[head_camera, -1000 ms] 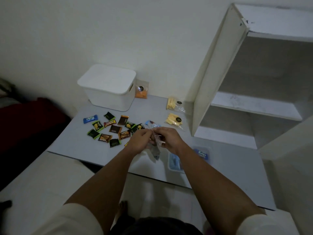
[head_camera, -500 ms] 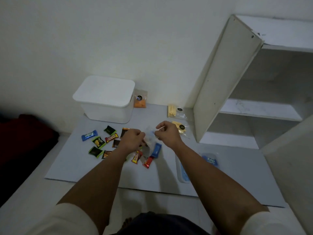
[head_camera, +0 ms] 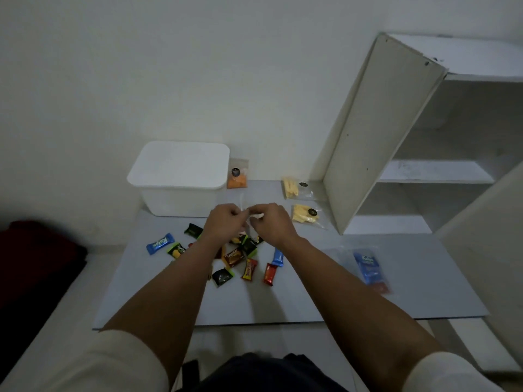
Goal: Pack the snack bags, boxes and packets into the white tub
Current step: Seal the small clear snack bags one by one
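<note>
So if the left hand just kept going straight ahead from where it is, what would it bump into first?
Probably the white tub. The left hand, pinching a clear plastic bag together with the right hand, sits just in front of the tub's right corner, though depth is hard to judge here.

1. The small blue packet (head_camera: 160, 243) left of my arms reads "Kelps", as far as I can make it out.
2. The blue bag (head_camera: 368, 267) to my right carries similar white lettering, too blurred for me to read.
3. A brown wrapper (head_camera: 234, 256) between my arms reads "Nextar".
</note>
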A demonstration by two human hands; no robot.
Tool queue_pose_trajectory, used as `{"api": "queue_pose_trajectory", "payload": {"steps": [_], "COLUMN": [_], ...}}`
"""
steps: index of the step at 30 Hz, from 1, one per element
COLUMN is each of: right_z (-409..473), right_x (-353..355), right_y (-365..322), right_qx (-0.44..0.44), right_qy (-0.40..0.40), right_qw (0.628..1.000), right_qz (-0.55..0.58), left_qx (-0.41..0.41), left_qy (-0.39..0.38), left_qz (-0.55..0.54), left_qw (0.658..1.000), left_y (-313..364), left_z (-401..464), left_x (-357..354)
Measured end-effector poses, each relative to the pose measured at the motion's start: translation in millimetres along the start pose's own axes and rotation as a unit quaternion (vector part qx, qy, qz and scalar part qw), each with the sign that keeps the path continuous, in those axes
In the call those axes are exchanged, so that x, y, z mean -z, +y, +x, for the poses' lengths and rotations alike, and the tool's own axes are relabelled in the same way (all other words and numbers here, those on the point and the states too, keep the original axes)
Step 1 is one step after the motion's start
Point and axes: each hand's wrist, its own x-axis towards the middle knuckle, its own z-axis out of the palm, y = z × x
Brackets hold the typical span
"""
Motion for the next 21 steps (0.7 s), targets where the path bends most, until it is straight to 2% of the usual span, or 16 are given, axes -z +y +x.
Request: {"api": "queue_pose_trajectory", "payload": {"steps": [2,6,12,14,18,21], "right_z": [-4,-8,-4,0,12,19], "right_x": [-8,-12,-14,-15,-9,1], "right_y": [-4,-5,-16,-16,-16,-22], "right_qx": [0.006,-0.051,-0.048,-0.038,-0.051,-0.073], "right_qy": [0.03,0.088,0.101,0.087,0.04,-0.013], "right_qw": [0.999,0.99,0.986,0.99,0.998,0.989], "right_qz": [-0.03,-0.097,-0.124,-0.104,0.015,0.125], "left_qx": [-0.006,0.025,0.031,0.031,0.004,-0.027], "left_qy": [0.006,0.008,0.011,0.01,0.019,-0.005], "left_qz": [0.025,0.072,0.088,0.036,-0.096,-0.116], "left_qw": [1.0,0.997,0.996,0.999,0.995,0.993], "left_y": [0,-2,-12,-15,-23,-28], "left_z": [1,-3,-7,-10,-7,-3], "left_x": [3,6,9,14,26,34]}}
